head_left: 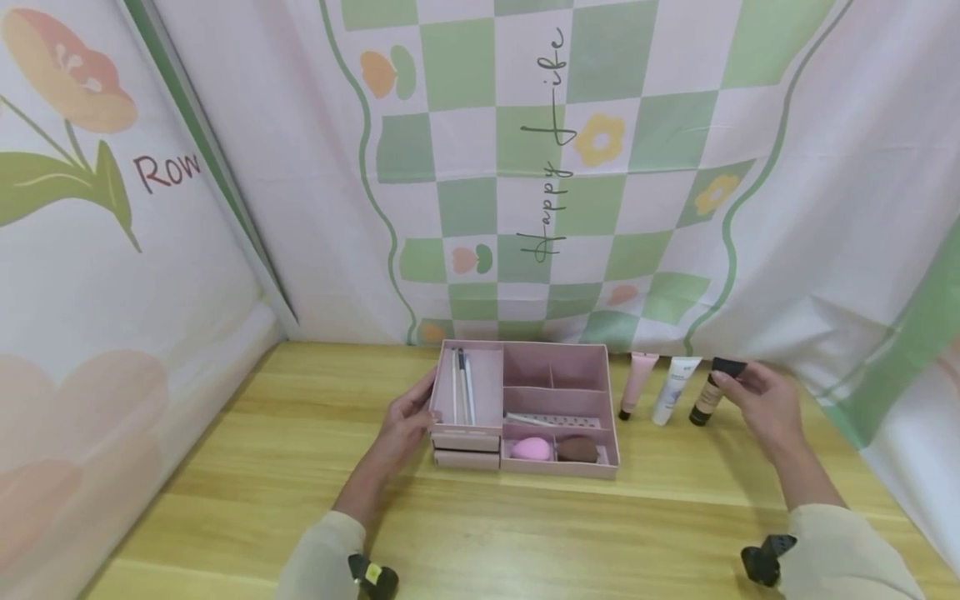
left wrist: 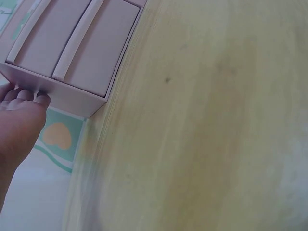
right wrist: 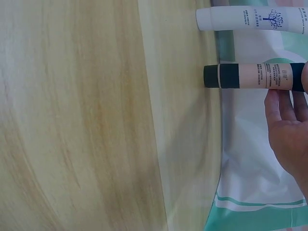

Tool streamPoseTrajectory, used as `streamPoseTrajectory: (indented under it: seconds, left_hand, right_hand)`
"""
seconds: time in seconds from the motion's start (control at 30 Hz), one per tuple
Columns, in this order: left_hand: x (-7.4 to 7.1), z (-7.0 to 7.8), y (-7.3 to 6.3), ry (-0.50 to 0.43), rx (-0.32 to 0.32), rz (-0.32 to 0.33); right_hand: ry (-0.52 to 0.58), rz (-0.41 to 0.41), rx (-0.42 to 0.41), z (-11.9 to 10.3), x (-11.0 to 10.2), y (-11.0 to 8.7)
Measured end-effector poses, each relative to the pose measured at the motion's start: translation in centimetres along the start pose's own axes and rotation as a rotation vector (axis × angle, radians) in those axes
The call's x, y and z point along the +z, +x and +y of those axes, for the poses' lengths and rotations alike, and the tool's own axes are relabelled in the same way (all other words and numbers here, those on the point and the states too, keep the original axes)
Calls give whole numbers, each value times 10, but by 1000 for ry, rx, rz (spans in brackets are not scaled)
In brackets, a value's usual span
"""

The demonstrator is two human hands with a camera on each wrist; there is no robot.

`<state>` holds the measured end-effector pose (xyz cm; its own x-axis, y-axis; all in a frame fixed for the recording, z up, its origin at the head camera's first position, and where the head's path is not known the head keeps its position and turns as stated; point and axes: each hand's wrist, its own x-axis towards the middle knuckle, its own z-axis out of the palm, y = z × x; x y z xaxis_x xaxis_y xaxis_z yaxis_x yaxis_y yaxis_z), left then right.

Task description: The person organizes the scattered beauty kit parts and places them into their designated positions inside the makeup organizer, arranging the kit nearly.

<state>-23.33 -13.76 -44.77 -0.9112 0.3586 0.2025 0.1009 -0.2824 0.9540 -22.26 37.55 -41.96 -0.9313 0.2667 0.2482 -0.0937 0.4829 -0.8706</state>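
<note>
A pink desktop organizer [head_left: 558,477] stands on the table, with two drawers at its front left. My left hand [head_left: 401,429] holds its left side, thumb at the upper rim and bent fingers on the side wall. In the left wrist view those fingers [left wrist: 24,96] touch the wall beside the drawers. Off to the right, my right hand [head_left: 768,406] pinches the black upper end of a beige-and-black foundation tube [head_left: 708,400]. The tube stands on its black cap, leaning slightly. Beside it are a white tube [head_left: 674,392] and a pink tube [head_left: 637,385], both upright on their caps.
Slim brushes or pencils [head_left: 462,387] lie in the organizer's top tray. Its compartments hold a dotted flat item [head_left: 558,420], a pink makeup sponge [head_left: 531,449] and a brown one [head_left: 577,449]. A checked curtain [head_left: 525,208] hangs behind the wooden table [head_left: 487,533].
</note>
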Motion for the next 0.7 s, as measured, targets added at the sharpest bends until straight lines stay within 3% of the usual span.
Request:
streamPoseTrajectory:
  seconds: [0.17,0.47,0.7]
  left_hand:
    - [0,0,0,-6,-3,2]
    - [2,-1,0,-12,-6,7]
    - [1,0,0,-11,-2,-2]
  right_hand:
    - [14,32,-11,-2,-2,1]
    - [-72,37,21,-13,-9,4]
    - [32,53,-60,-41,-21,9]
